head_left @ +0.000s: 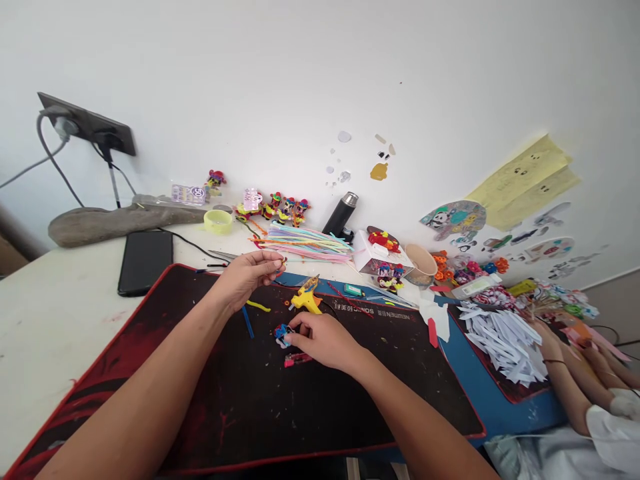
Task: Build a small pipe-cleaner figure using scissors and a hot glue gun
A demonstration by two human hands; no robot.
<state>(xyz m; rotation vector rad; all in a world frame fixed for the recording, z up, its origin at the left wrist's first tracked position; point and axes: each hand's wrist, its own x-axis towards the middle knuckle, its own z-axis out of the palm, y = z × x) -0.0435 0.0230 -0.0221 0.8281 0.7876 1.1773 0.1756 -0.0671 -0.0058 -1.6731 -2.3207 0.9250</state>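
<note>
Nearest, on the dark mat [380,407], a pink-ended tool [295,361] lies on the near side of the yellow glue gun [306,299]. Between tool and gun, the right hand [323,339] closes thumb and fingers on a blue-and-white piece [282,335]. Left of the gun, well apart, the left hand [251,275] pinches a tiny item [284,262], unidentifiable. Beyond the gun: pastel stems [305,241], then a black flask [341,215].

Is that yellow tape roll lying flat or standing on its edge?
Lying flat: the yellow tape roll has its round hole facing up.
</note>
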